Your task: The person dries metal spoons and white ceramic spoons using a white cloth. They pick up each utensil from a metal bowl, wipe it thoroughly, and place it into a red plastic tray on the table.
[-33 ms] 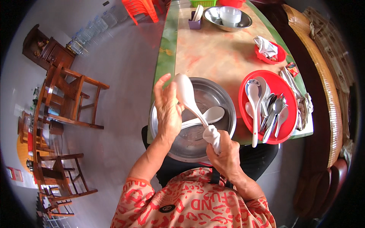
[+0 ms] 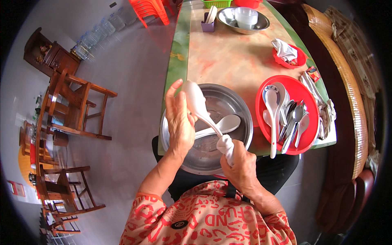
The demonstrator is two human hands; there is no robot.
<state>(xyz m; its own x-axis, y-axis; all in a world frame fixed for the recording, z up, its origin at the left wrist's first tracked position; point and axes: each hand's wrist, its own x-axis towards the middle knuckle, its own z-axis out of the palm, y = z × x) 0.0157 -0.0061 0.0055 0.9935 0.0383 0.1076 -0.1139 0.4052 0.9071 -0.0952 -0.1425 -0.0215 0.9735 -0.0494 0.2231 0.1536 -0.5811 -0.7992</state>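
Note:
A large white serving spoon [image 2: 195, 100] slants over a wide steel basin [image 2: 222, 157], its bowl up and its handle down to the right. My left hand [image 2: 179, 128] is at the bowl, thumb and index finger against it, other fingers stretched upward. Closed around a white cloth [image 2: 226, 148], my right hand [image 2: 241, 165] holds it wrapped about the lower handle, whose end is hidden. White spoons [image 2: 228, 123] lie in the basin below. To the right, a red oval tray [image 2: 261, 118] carries white spoons, one with a blue pattern, and metal spoons [image 2: 298, 114].
On the marble-patterned table [image 2: 228, 53] are a small red basket [image 2: 302, 59] with white cloth, a steel bowl [image 2: 263, 24] holding clear containers, and a purple holder [image 2: 208, 27]. Crumpled cloth [image 2: 326, 118] lies by the tray. Wooden chairs [image 2: 79, 106] stand left, a bench [image 2: 347, 90] right.
The serving spoon and the cloth around its handle have shifted very slightly to the left, together with my right hand. The basin, the tray and their contents look the same.

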